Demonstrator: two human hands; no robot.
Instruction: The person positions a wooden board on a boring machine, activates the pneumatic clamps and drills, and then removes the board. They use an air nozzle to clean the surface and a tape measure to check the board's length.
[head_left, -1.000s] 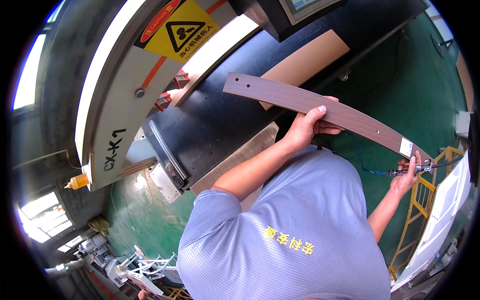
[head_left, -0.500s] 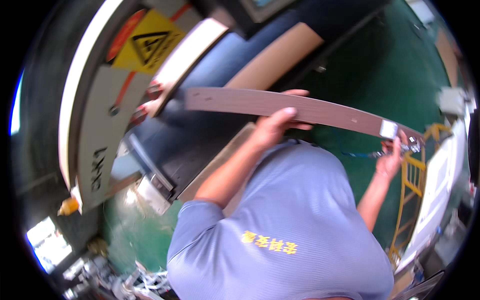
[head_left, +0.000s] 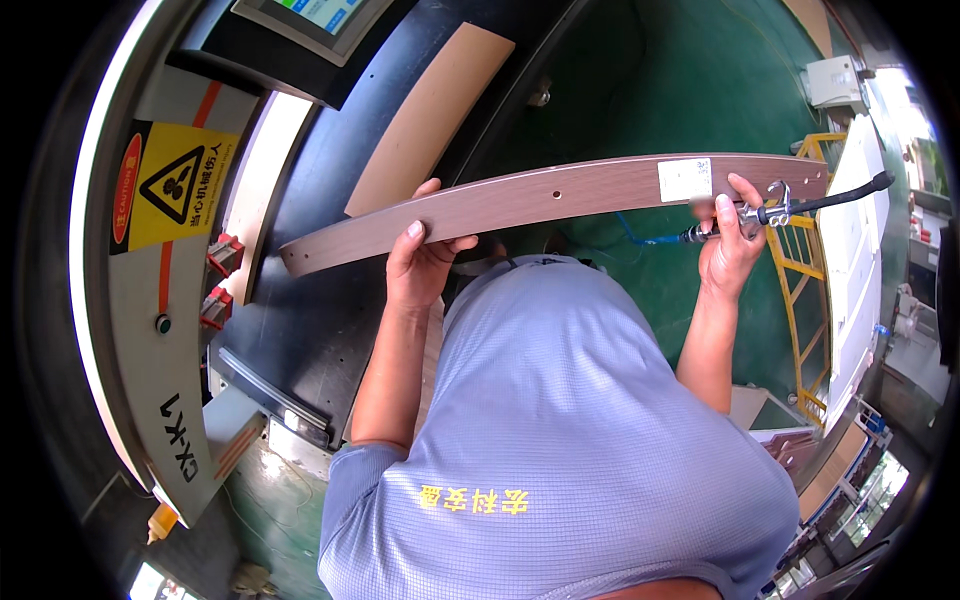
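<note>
A long, narrow brown wood-grain board (head_left: pixel 500 202) is held up across my front, its left end lower than its right. Several small holes show along its face, and a white label (head_left: pixel 685 180) is stuck towards the right end. My left hand (head_left: pixel 422 250) grips the board left of its middle, thumb on the near face and fingers round the edges. In my right hand (head_left: pixel 732 240) is an air blow gun (head_left: pixel 775 212) with a black nozzle pointing right and a blue hose (head_left: pixel 640 238) on its left. That hand's fingertips overlap the board's lower edge beside the label.
On the left stands a machine (head_left: pixel 165 330) with a yellow warning sign (head_left: pixel 185 185) and a screen (head_left: pixel 325 15). A tan panel (head_left: pixel 430 120) lies on its dark table (head_left: pixel 300 330). To the right are a yellow metal frame (head_left: pixel 800 290) and white panels (head_left: pixel 850 270) above green floor.
The board has shifted left in view and tilted the other way, its right end now higher. My left hand has moved left with it; my right hand has risen and moved left with the blow gun.
</note>
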